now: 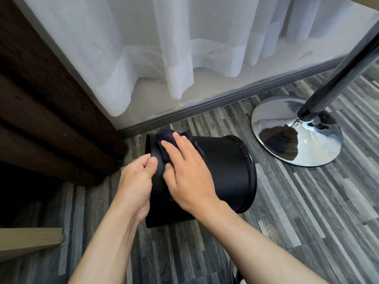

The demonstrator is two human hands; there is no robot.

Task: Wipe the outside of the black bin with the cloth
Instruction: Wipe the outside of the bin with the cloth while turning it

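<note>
I have the bin [223, 171] tipped on its side on the floor [307, 212], just below centre of my view, its lipped rim pointing toward 3 o'clock and its flat end toward 9. Lying down, its curved wall faces up at me, so I can reach it without stooping around it.

My left hand [135, 181] is closed on the edge at the 9 o'clock end, thumb on the outside and fingers curled out of sight over the edge. I judge that grip is there to stop the bin rolling or sliding while I push on it.

My right hand [184, 169] lies flat, fingers spread, pressing the cloth [164, 138] against the upper wall near that same end. It is not a pinch; the palm and fingers pin the cloth by pressure, which gives a broad wiping contact. The dark cloth bunches out past my fingertips toward 12 o'clock.

The curtain [164, 48] hangs at 12 o'clock, and a chrome base [287, 144] sits at 2 o'clock, near the rim but apart from it.

The wall toward the rim looks unwiped from here, and the underside is hidden, so I would expect to rotate the bin to finish.
</note>
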